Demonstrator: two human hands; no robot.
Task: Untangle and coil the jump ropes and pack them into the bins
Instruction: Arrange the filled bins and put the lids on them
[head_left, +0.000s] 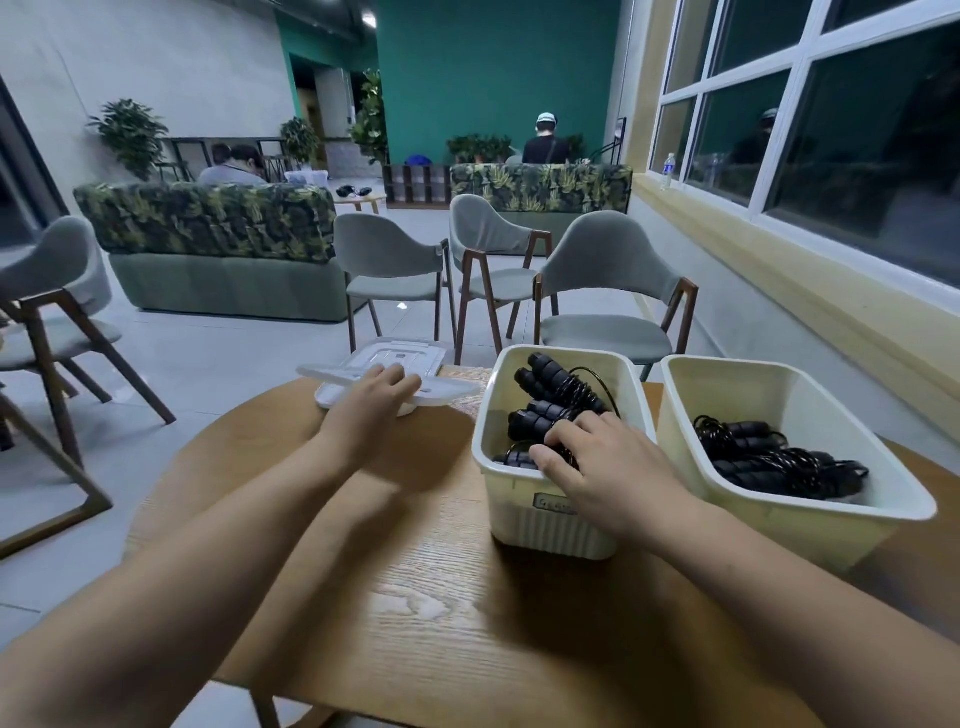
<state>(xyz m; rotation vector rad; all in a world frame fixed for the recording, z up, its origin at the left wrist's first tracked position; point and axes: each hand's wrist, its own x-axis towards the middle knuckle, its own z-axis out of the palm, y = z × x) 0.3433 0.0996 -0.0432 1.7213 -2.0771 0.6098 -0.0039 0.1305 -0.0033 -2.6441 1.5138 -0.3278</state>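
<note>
Nearly done: coiled black jump ropes (563, 397) lie in the left cream plastic bin (524, 525) and the right cream bin (779, 527), none loose on the round wooden table (415, 597); right hand (602, 470) presses spread fingers onto them, left hand (382, 397) seemingly flat on white plastic lids (447, 389)

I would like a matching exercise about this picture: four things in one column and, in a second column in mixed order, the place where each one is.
Things
1. left hand
2. right hand
3. lids
4. right bin

Places
a. on the ropes inside the left bin
b. at the far edge of the table
c. at the table's right side, no hand in it
d. resting on the lids

Pairs: 1-d, 2-a, 3-b, 4-c
</note>
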